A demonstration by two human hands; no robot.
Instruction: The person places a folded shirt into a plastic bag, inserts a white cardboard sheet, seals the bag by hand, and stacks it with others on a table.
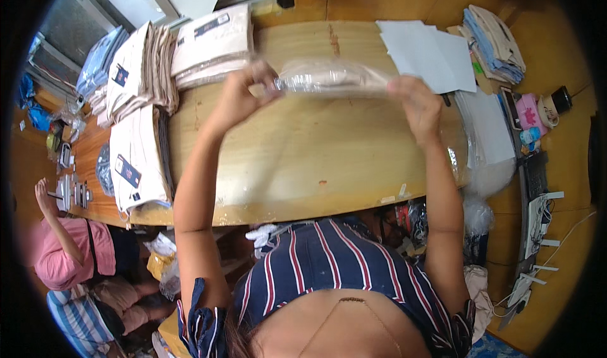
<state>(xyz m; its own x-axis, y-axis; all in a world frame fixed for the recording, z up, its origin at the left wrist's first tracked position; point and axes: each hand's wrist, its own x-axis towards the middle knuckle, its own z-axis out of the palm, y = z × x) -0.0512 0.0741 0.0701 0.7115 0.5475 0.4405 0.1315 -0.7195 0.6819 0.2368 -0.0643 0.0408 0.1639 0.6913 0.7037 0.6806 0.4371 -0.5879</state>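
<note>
My left grip (pixel 256 85) and right grip (pixel 416 102) are both closed on the ends of a clear bag (pixel 335 78), over the desk (pixel 316 149); inside is beige cloth, blurred. At left, a near pale pile (pixel 144 144) bears dark tags (pixel 128 170); farther, another pile (pixel 212 47) bears a dark label (pixel 212 24). Their writing is too small for me.

A broad, pale yellow-brown wooden counter (pixel 303 149) fills the middle of the room, its surface glossy, with a worn brown patch (pixel 333 39) toward the far edge and a faint shadow (pixel 272 159) across the middle. At the far left stand grey-framed glass panes (pixel 66 10), dull and pale. A redder wooden surface (pixel 95 149) adjoins on the left. Brown wood panels (pixel 398 1) run along the far side; more brown wood (pixel 569 181) spans the right. Something blue and patterned (pixel 490 345) shows at the near right, its kind unclear.
</note>
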